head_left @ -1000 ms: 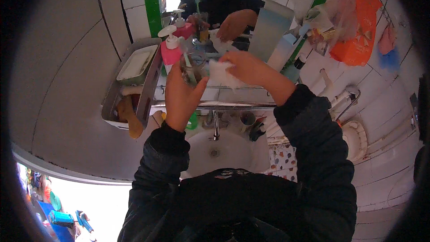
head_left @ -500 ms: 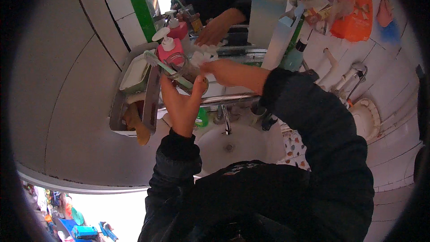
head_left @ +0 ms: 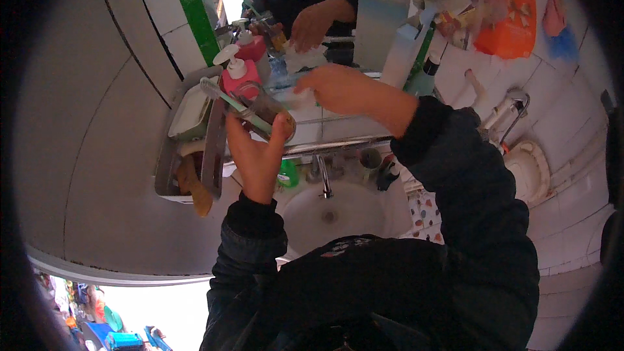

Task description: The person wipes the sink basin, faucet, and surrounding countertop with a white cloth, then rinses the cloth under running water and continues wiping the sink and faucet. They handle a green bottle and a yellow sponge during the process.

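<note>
My left hand grips a clear glass cup tilted in front of the mirror. A pale green toothbrush leans out of it, white bristles toward the upper left. To the right of the cup, my right hand is over the ledge below the mirror, fingers curled downward. It pinches a crumpled white tissue or cloth, blurred and partly hidden by the hand; the mirror shows it beneath the fingers. Just behind the cup stands a pink pump bottle with a white top.
A grey caddy with a soap box and a brush hangs at the left. Below my hands are the metal rail, tap and white sink. A tall pale blue box and a bottle stand right of my right hand.
My right hand has moved a little right, away from the cup, with the white tissue or cloth. My left hand still holds the cup; the whole view has shifted slightly.
</note>
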Tool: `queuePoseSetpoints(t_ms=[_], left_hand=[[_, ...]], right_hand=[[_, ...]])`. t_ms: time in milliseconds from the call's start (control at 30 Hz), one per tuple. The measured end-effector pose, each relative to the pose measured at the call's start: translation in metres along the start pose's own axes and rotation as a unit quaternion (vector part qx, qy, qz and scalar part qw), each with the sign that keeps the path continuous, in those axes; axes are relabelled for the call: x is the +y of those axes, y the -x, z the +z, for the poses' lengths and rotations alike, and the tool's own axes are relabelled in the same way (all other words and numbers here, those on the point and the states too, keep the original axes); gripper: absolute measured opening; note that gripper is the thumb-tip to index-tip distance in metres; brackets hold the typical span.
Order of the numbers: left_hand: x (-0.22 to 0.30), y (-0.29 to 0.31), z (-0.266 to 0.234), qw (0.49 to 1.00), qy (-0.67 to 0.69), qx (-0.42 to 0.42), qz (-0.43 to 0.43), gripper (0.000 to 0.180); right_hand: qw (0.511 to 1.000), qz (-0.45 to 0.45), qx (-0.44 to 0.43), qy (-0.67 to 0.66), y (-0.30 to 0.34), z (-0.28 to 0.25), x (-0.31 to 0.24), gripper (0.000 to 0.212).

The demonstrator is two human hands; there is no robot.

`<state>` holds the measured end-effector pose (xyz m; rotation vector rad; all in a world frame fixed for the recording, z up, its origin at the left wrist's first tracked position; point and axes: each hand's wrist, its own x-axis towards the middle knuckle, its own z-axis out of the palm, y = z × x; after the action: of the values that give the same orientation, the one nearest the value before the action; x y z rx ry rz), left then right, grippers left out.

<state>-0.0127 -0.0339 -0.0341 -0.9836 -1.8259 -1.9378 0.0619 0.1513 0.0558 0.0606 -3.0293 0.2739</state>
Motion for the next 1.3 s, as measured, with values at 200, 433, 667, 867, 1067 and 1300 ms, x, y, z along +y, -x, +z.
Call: queuePoseSetpoints(t_ms=[200,433,667,867,1067,1300], left_hand=[[0.005,-0.001,0.003,1.000,-0.004,-0.009,0.002,0.060],[0.011,0.001,-0.001,1.000,0.019,0.001,0.001,0.060],[0.010,0.002,-0.004,1.000,0.024,-0.012,-0.007,0.055],[0.010,-0.001,0.008,0.999,0.037,-0.002,0.024,0.055],[0.017,0.002,0.004,1.000,0.018,0.013,0.003,0.051],[0.002,0.001,0.001,0.998,0.056,0.022,-0.004,0.054]], right_hand=[[0.985,-0.127,0.095,0.062,-0.009,0.073,0.038,0.060],[0.984,-0.058,-0.153,-0.068,0.016,0.015,-0.003,0.055],[0.997,-0.033,-0.051,-0.048,0.001,0.002,0.003,0.046],[0.993,-0.085,0.059,0.047,-0.016,0.081,0.017,0.048],[0.999,-0.003,-0.040,-0.020,-0.010,0.051,-0.008,0.048],[0.978,-0.064,-0.180,-0.090,0.020,0.016,-0.007,0.048]])
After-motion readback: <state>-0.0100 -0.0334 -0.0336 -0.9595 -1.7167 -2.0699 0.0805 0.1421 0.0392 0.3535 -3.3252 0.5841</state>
